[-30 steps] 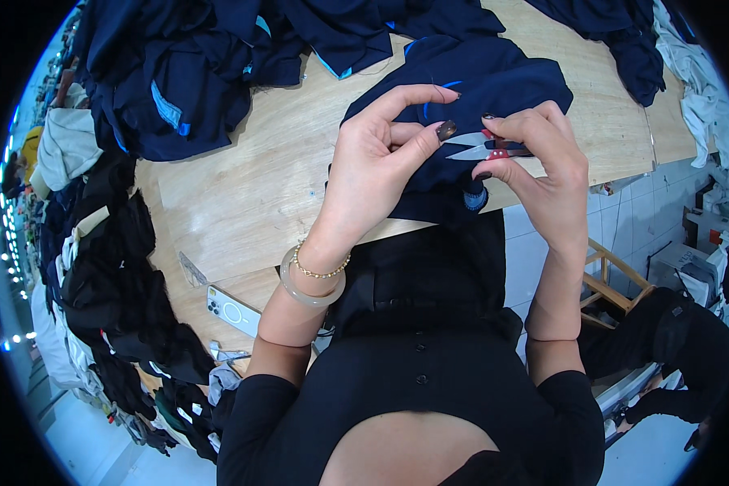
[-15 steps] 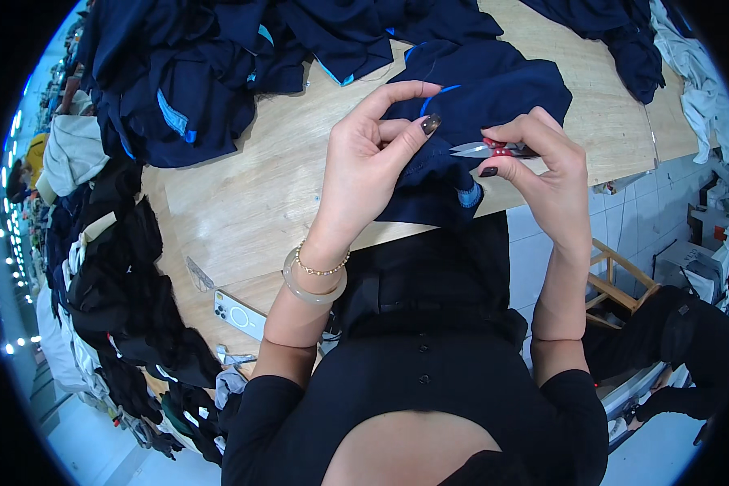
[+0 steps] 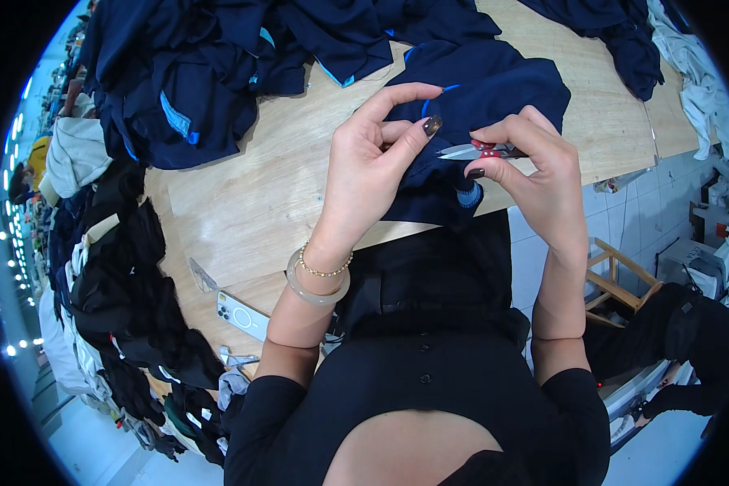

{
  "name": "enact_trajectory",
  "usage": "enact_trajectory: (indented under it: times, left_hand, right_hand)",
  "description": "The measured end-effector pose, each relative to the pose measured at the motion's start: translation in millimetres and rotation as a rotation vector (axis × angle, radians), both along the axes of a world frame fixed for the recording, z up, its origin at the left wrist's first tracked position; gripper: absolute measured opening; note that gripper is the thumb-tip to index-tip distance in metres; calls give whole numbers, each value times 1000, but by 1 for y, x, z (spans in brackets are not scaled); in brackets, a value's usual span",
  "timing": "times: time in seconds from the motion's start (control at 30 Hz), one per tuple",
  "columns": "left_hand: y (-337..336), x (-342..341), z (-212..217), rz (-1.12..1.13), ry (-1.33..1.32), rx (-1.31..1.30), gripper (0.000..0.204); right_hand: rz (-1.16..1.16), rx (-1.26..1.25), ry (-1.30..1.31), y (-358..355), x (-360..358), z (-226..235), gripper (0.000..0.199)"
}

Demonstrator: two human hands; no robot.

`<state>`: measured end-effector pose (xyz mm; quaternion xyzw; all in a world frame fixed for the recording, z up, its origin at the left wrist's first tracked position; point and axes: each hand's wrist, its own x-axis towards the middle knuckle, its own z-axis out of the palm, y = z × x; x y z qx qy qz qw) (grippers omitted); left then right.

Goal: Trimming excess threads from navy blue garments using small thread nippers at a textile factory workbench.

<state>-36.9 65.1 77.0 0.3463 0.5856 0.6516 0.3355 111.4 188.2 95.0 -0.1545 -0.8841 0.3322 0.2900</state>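
Note:
A dark navy garment with bright blue trim lies over the table's near edge in front of me. My left hand is closed on its cloth, thumb and fingers drawn together at a fold. From the right, my right hand grips small red thread snips between thumb and fingers. Their two silver blades are parted and point left, close to the cloth beside my left thumb. Whether the blade tips touch a thread or the fabric, I cannot tell.
Navy garments are heaped at the back left of the wooden table. Dark clothes hang along its left edge. A phone lies by my left forearm. A wooden stool and a bent-over person are at the right.
My right hand has shifted slightly left with the snips, bringing the blades closer to my left thumb. The left hand has hardly moved and keeps its hold on the garment.

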Motion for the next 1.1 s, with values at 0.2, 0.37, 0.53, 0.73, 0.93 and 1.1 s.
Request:
enact_trajectory:
  times: [0.2, 0.37, 0.53, 0.73, 0.93, 1.1]
  left_hand:
    - [0, 0, 1, -15, -33, 20, 27]
    - [-1, 0, 1, -27, -42, 29, 29]
    - [-2, -2, -2, -54, -46, 34, 29]
    - [-2, -2, -1, -69, -29, 29, 29]
    - [-2, 0, 0, -62, -44, 29, 29]
    - [-1, 2, 1, -49, -42, 30, 29]
  right_hand:
    - [-2, -26, 4, -1, 0, -1, 26]
    - [2, -127, -9, 1, 2, -3, 26]
    - [21, -193, -32, 3, 4, -2, 25]
    - [53, -279, -45, 6, 5, -7, 22]
    - [56, -277, -71, 4, 5, -5, 23]
    - [27, -259, -21, 1, 4, -6, 23]
